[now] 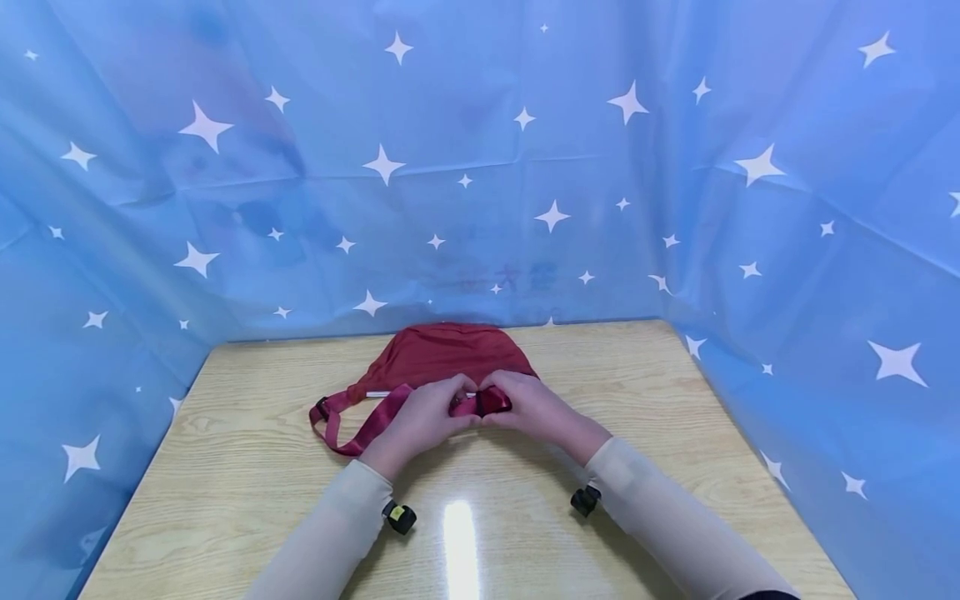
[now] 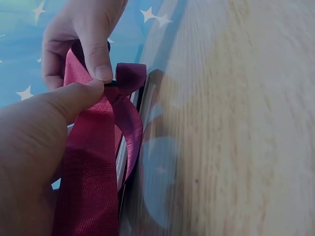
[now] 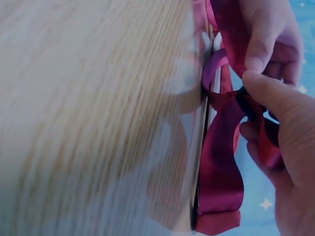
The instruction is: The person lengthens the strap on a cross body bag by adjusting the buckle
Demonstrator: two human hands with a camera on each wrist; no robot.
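A dark red waist bag [image 1: 450, 354] lies on the far part of the table. In front of it, both hands meet thumb to thumb at its webbing strap. My left hand [image 1: 426, 417] pinches the red strap [image 2: 91, 162], which runs back toward its wrist. With curled fingers and thumb, my right hand [image 1: 536, 408] grips the strap at a black plastic buckle [image 3: 248, 104]. The fingers partly hide the buckle. A short strap loop [image 2: 132, 76] sticks out beside the thumbs.
The strap bends round at a black slider [image 1: 322, 408] left of the bag. Under the hands is a pale wood-grain table [image 1: 600, 358] with a glossy light reflection near the front. Blue curtains [image 1: 480, 125] with white stars stand behind and at both sides.
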